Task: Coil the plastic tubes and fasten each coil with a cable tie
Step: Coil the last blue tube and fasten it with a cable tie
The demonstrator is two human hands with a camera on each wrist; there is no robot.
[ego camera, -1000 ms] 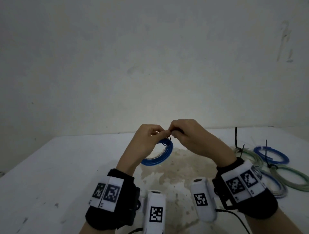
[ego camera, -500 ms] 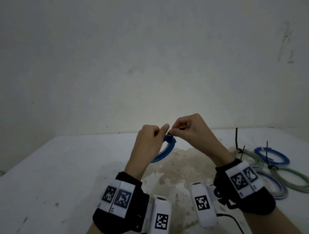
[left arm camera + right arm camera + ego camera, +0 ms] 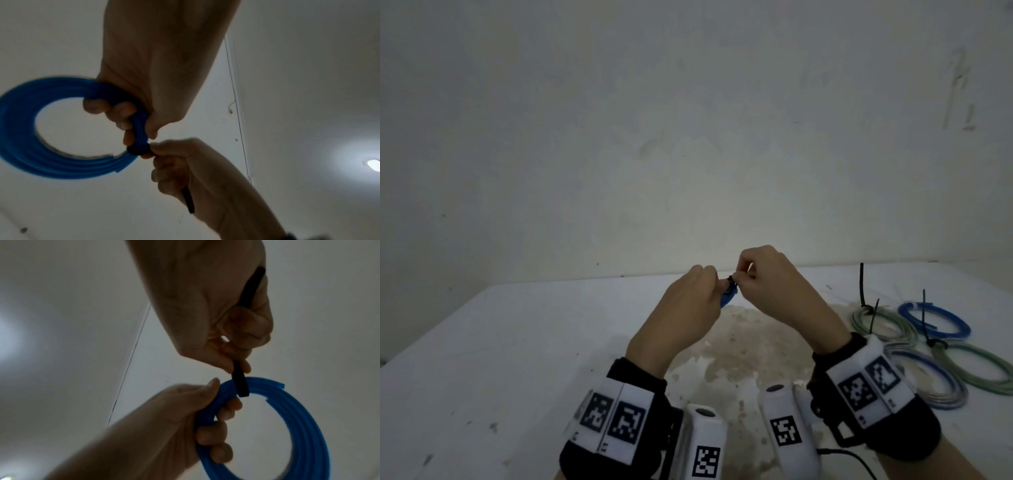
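Note:
A blue tube coil (image 3: 24, 129) (image 3: 304, 426) hangs in the air above the white table (image 3: 517, 342); in the head view only a sliver of the blue coil (image 3: 726, 298) shows behind my hands. My left hand (image 3: 690, 308) (image 3: 139, 123) grips the coil, fingers curled through its ring and thumb on the outside. A black cable tie (image 3: 240, 386) (image 3: 137, 150) is wrapped round the coil beside that grip. My right hand (image 3: 763, 284) (image 3: 238, 363) pinches the tie just above the coil, and the tie's tail (image 3: 188, 201) runs through the fist.
Several tied coils lie at the right of the table: a green coil (image 3: 880, 320), a blue coil (image 3: 935, 317), a larger green coil (image 3: 983, 370) and a pale bluish coil (image 3: 931, 383), with black tie tails sticking up. A brown stain (image 3: 739, 342) marks the table's middle.
Both hands rose and shifted slightly right with the coil. The coil turned edge-on behind my left hand, and my right hand moved from closing the tie to pulling its tail.

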